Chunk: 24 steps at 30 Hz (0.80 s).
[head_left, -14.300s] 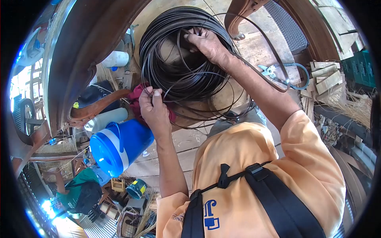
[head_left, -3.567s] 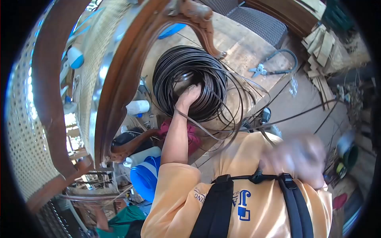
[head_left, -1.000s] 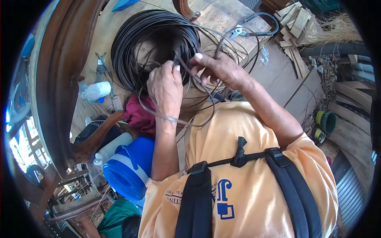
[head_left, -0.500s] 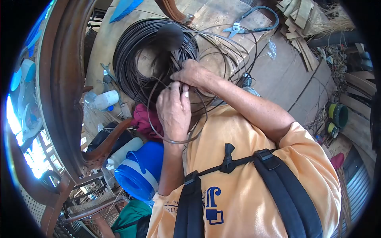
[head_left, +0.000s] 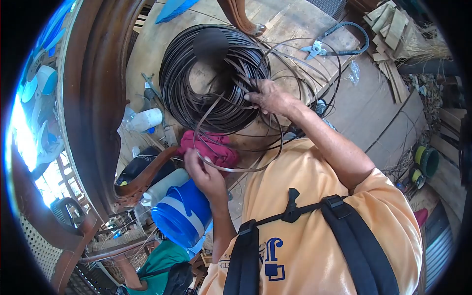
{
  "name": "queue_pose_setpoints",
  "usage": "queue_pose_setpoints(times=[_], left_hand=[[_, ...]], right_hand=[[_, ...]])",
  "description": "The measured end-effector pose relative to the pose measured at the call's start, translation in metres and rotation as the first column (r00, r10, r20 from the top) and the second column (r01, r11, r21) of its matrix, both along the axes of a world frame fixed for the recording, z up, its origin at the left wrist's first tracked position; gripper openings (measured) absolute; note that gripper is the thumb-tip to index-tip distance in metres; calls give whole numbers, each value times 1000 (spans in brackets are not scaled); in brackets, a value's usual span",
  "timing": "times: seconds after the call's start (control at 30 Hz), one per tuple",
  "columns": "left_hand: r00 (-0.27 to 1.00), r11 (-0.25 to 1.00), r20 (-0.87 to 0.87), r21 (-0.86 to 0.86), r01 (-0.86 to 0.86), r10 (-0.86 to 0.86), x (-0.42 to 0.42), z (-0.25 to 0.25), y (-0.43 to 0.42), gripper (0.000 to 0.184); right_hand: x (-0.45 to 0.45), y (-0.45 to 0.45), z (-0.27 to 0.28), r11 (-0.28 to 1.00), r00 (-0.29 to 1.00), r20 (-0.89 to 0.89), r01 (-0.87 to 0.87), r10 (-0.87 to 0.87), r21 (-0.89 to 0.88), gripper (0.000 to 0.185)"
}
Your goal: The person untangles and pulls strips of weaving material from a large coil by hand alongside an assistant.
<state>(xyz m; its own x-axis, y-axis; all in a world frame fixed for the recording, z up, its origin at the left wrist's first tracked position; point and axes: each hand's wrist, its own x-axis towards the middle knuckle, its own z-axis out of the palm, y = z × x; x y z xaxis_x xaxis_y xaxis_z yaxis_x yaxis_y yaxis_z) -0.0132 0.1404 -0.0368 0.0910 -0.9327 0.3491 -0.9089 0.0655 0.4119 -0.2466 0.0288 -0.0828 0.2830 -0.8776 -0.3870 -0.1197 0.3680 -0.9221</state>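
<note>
A big coil of dark brown, thin rattan-like strand [head_left: 179, 98] lies on the wooden work surface, a dark round blur covering part of its top. My right hand [head_left: 273, 98] is at the coil's right side, thumb and fingers pinched on strands there. Lower down, my left hand [head_left: 205, 174] has its fingers loosely curled at a loose loop of strand [head_left: 246, 170] that hangs out toward my body. The loop seems to pass between left thumb and fingers. Beside that hand is a crumpled magenta cloth [head_left: 216, 147].
Pruning shears [head_left: 317, 49] lie at the upper right of the wooden board [head_left: 142, 59]. A blue bucket [head_left: 182, 214] stands by my left forearm. Carved wooden furniture [head_left: 91, 108] rises at left, near a white bottle [head_left: 146, 120]. Another person in a green shirt [head_left: 160, 268] is at lower left.
My hands, together at the coil before, are now apart. The left has moved down along the loop toward the cloth; the right stays at the coil's edge. The view has shifted slightly.
</note>
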Motion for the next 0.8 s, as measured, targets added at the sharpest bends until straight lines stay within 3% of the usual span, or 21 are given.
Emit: queue_pose_setpoints(times=[0.03,0.07,0.13,0.2,0.23,0.27,0.33,0.4,0.43,0.47,0.53,0.63,0.73,0.77,0.8], left_hand=[[998,999,-51,8,-42,43,5,-6,-9,34],[939,990,-324,112,-82,115,5,-11,-16,37],[593,948,-752,313,-65,289,0,-21,-35,42],[688,925,-686,377,56,238,-11,-28,-50,46],[608,916,-742,396,57,283,-12,-45,-54,34],[590,922,-734,383,-49,336,-24,-51,-58,23],[582,873,-711,487,5,394,-17,-51,-55,16],[671,899,-651,434,-55,355,9,-47,-56,7],[673,881,-612,455,-133,417,-4,-9,-61,5],[759,911,-533,366,-191,373,-1,3,-67,7],[809,839,-391,500,-215,439,-3,31,-75,15],[889,912,-382,400,-87,252,9,16,-81,26],[957,948,-187,271,-168,223,-13,49,-87,31],[952,974,-251,184,-133,178,-17,55,-95,30],[938,977,-328,208,-44,112,-24,59,-103,30]], right_hand=[[1,-3,-10,1000,999,41,-3,2,23,33],[2,-4,-18,999,997,80,-7,4,46,32],[0,-9,-22,996,995,94,-48,40,82,33],[-2,-10,-23,994,995,71,-77,71,79,35],[-3,-10,-23,994,995,68,-81,76,75,34],[-5,-10,-22,994,995,66,-84,80,71,33],[-4,-8,-22,995,995,55,-88,85,55,31],[-5,-9,-23,997,997,34,-76,75,21,29],[-7,-10,-22,997,997,27,-79,79,16,28],[-7,-10,-21,996,996,21,-89,88,16,27],[-7,-10,-22,994,994,26,-104,104,12,28],[-5,-11,-25,995,994,37,-105,104,5,33],[-7,-10,-25,995,995,5,-100,100,-4,32],[-6,-11,-28,996,996,2,-94,94,-9,30],[-5,-11,-29,996,996,3,-89,89,-17,28]])
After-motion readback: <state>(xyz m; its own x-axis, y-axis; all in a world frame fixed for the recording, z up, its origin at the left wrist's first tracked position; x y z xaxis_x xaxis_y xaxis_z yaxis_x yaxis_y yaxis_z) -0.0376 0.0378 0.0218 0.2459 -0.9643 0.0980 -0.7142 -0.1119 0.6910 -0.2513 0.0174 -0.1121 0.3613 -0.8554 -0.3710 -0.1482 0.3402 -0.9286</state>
